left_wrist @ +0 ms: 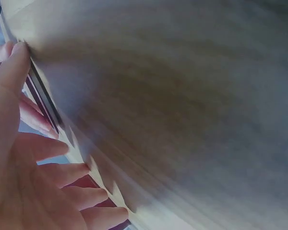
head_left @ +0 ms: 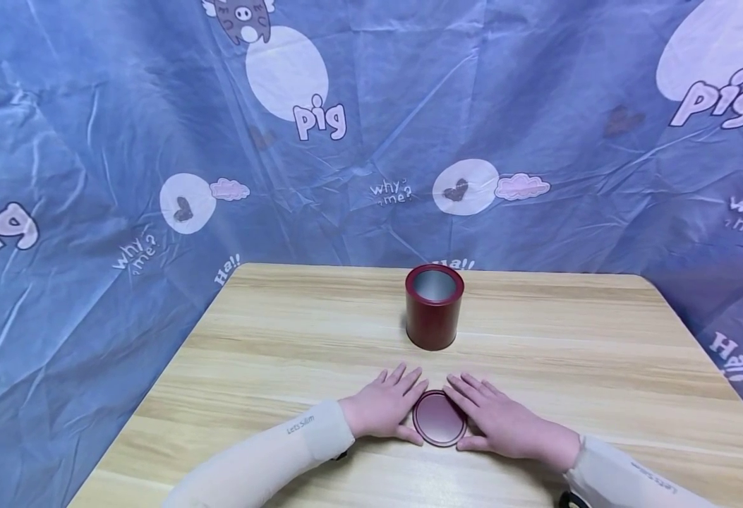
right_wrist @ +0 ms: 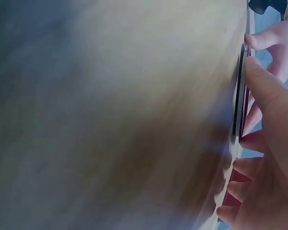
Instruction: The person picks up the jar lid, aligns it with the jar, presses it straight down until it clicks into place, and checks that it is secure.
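Note:
A round dark-red lid (head_left: 439, 418) lies flat on the wooden table between both hands. My left hand (head_left: 387, 403) rests at its left side, fingers spread and fairly straight, with thumb and forefinger close against the rim. On the right side, my right hand (head_left: 494, 420) mirrors this, its thumb and forefinger at the rim and the other fingers extended. Both wrist views show the lid edge-on as a thin dark strip, the lid (left_wrist: 42, 98) beside the left thumb and the lid (right_wrist: 240, 96) beside the right. Beyond the hands stands an upright, open dark-red can (head_left: 432, 321), its inside silvery.
The light wooden table (head_left: 301, 317) extends around the hands and the can. Behind it and along its sides hangs a wrinkled blue cloth (head_left: 371, 141) printed with pigs, clouds and words. Pale sleeves cover both forearms.

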Action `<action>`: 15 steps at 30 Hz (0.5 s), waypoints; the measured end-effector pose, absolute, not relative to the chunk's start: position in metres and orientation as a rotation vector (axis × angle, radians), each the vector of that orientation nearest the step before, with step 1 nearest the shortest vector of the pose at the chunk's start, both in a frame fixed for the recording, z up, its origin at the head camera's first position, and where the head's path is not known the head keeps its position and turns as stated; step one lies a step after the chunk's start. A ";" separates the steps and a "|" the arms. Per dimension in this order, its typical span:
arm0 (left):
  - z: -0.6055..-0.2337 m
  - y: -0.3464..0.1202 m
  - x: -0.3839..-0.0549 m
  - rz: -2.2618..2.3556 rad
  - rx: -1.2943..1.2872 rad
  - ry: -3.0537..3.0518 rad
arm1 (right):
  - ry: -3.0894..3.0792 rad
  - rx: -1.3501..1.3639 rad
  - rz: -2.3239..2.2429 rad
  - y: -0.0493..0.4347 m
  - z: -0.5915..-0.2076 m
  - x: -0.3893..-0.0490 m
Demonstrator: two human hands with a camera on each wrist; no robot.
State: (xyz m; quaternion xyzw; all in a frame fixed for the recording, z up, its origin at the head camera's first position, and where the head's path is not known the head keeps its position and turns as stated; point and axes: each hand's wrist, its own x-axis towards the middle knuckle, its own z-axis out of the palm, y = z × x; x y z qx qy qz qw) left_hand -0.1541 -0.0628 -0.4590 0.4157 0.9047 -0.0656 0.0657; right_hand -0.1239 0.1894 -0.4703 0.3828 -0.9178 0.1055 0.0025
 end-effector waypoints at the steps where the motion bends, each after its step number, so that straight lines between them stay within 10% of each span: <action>1: -0.459 -0.062 -0.154 -0.209 1.250 2.733 | -2.877 1.204 0.324 0.189 -0.470 -0.124; 15: -0.459 -0.059 -0.152 -0.217 1.218 2.741 | -2.856 1.191 0.304 0.188 -0.470 -0.124</action>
